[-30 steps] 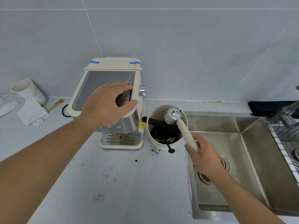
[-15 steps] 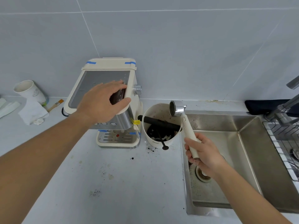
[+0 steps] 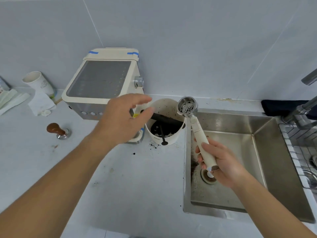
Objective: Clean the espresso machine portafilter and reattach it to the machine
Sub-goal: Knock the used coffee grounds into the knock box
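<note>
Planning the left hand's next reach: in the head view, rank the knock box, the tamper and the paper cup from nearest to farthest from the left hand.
1. Knock box: just right of the left hand, by its fingertips.
2. Tamper: on the counter, off to the hand's left.
3. Paper cup: far left, back by the wall.

light: bright, even, soft | shadows: faint, only close under the espresso machine [image 3: 103,86] | glare: mild sheen on the sink [image 3: 274,169] wall right of the machine | blur: left hand [image 3: 120,121] in front of the machine smeared | distortion: wall tile lines bow toward the edges
</note>
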